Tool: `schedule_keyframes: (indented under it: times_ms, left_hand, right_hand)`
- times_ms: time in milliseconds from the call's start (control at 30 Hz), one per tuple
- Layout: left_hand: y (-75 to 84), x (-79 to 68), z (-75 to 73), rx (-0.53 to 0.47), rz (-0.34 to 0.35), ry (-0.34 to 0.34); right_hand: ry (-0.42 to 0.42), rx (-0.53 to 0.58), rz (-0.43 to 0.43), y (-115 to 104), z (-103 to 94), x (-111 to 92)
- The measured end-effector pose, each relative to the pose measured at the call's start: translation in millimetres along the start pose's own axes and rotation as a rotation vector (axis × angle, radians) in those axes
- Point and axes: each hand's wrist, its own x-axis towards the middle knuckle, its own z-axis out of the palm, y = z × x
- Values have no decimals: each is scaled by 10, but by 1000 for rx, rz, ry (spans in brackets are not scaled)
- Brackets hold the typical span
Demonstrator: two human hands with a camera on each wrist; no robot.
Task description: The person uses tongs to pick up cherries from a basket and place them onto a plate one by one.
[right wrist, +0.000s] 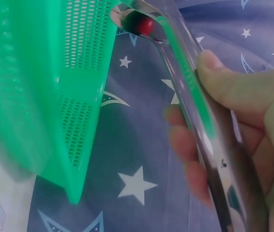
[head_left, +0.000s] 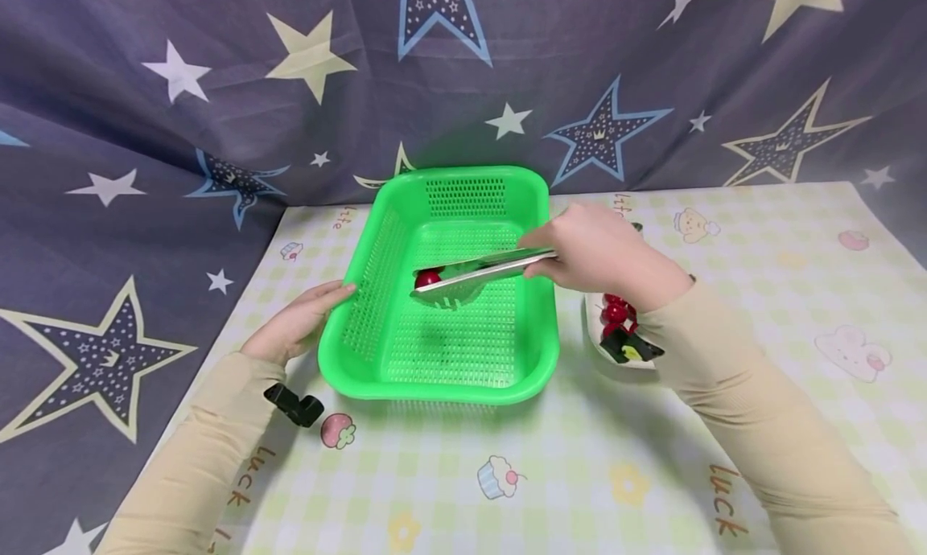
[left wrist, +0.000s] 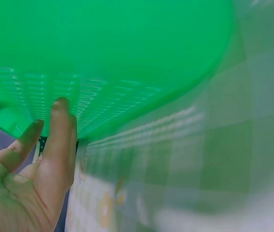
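Note:
My right hand (head_left: 590,249) grips a pair of metal tongs (right wrist: 205,140), thumb on one arm and fingers curled round the other. Between the tongs' rounded ends shows a red cherry (head_left: 427,278), held over the inside of a green perforated plastic basket (head_left: 438,392). At the basket's left side is my left hand (head_left: 307,318), its fingertips right at the rim. The left wrist view shows the fingers of that hand (left wrist: 54,154) straight against the outside wall. To the right, partly hidden under my right forearm, a white dish (head_left: 595,330) contains several more red cherries (head_left: 615,310).
A pale checked tablecloth (head_left: 405,474) with printed cupcakes and flowers covers the table. Behind the basket and along the left hangs a dark star-patterned cloth (head_left: 463,96). Black straps with small mounts (head_left: 293,404) sit at both wrists.

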Motion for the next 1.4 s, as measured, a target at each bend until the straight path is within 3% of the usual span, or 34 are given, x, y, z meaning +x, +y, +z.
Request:
schedule_keyframes:
  times_ms: [100,433,600,733,933,1133,1400]
  left_hand:
    - [0,-6,-1,-4,1,1]
    - [-3,-5,5,-17,3,-4]
    - [-15,-1,9,9,1,-3]
    - [-14,3,8,5,4,-7]
    - [-9,-4,-12,10,-5,-1]
    - [-2,-6,-8,14,0,1]
    - [-16,-4,-4,12,-8,-2]
  right_hand:
    - [42,17,27,20,23,-115]
    - [263,58,-3,260,123,-502]
    - [379,46,-24,446,154,-785]
    - [434,17,22,616,161,-1055]
    - [424,-41,131,812,118,-1386]
    - [402,-64,159,887,150,-1564]
    - [301,-83,306,1000,149,-1867]
